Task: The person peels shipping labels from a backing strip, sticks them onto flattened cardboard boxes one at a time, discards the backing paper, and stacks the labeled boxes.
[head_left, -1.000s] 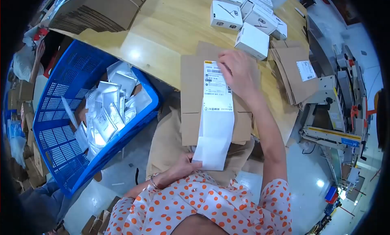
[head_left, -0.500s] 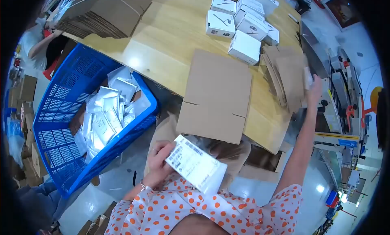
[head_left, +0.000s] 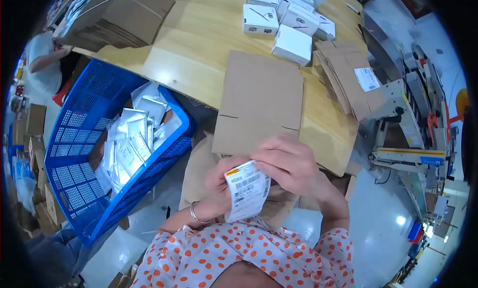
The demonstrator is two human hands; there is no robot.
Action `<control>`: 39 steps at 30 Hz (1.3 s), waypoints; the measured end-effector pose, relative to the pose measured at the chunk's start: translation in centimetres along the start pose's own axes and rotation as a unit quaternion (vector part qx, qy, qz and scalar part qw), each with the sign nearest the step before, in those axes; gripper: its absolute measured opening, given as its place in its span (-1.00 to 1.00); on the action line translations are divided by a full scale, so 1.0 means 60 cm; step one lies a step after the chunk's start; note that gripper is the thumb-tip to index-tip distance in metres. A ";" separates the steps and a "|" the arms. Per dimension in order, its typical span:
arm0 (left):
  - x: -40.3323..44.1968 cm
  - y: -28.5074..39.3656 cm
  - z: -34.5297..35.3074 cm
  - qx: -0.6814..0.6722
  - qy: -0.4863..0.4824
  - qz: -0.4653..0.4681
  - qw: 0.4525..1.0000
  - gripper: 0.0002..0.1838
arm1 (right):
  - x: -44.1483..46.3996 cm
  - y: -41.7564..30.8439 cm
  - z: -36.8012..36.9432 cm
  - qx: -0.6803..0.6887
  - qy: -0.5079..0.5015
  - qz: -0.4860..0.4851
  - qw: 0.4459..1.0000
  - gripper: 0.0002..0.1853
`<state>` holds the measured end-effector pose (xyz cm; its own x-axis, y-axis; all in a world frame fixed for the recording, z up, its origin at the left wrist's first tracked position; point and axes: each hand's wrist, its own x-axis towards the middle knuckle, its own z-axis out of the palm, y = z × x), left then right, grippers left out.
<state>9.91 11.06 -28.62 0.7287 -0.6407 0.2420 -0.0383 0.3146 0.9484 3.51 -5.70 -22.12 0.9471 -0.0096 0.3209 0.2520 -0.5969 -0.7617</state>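
In front of my chest, my left hand (head_left: 221,181) is closed around a small bunch of printed shipping labels (head_left: 247,191). An orange strip and barcodes show on the front one. My right hand (head_left: 289,164) has its fingers pinched at the upper right edge of the labels; the fingertips are partly hidden. Just beyond both hands, a flattened cardboard box (head_left: 261,99) lies at the table's near edge. To its right is a pile of folded cardboard boxes (head_left: 341,64), with a white label (head_left: 367,79) on the top one.
A blue plastic crate (head_left: 186,123) at left holds several silvery packets (head_left: 132,148). Several white boxes (head_left: 294,43) stand on the wooden table (head_left: 199,44). A strapped cardboard stack (head_left: 117,19) sits at the far left. A metal machine (head_left: 408,153) stands at right; another person (head_left: 44,61) is at left.
My right hand has come from the cardboard pile at right to the labels in my left hand. A white label now shows on the pile's top box. The labels have turned more upright.
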 end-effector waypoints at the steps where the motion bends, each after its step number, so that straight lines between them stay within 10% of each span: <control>1: -0.001 -0.003 0.000 -0.001 0.012 -0.013 1.000 -0.72 | -0.002 0.002 0.000 0.010 0.028 -0.007 1.000 -0.83; 12: 0.006 -0.039 -0.022 0.083 -0.048 -0.088 0.991 -0.94 | -0.004 0.017 -0.015 -0.004 0.040 0.128 0.991 -0.95; 16: -0.027 -0.086 -0.067 -0.036 -0.200 -0.327 0.923 -0.85 | 0.043 0.087 -0.042 -0.138 0.132 0.152 0.970 -0.97; 21: -0.072 -0.125 -0.109 -0.112 -0.171 -0.410 0.889 -0.76 | 0.091 0.172 -0.045 -0.200 0.164 0.130 0.957 -0.96; 37: -0.074 -0.108 -0.112 -0.026 -0.151 -0.493 0.857 -0.81 | 0.100 0.160 -0.091 -0.299 0.203 -0.006 0.932 -0.93; 39: -0.074 -0.103 -0.123 0.187 -0.162 -0.362 0.899 -0.80 | 0.074 0.102 -0.148 -0.334 0.296 -0.022 0.894 -0.93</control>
<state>11.95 17.16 -37.06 0.4192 -0.7721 -0.4776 0.0950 -0.4859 0.8688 7.49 -16.53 -20.37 0.6174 -0.2800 0.7352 -0.0770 -0.9515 -0.2978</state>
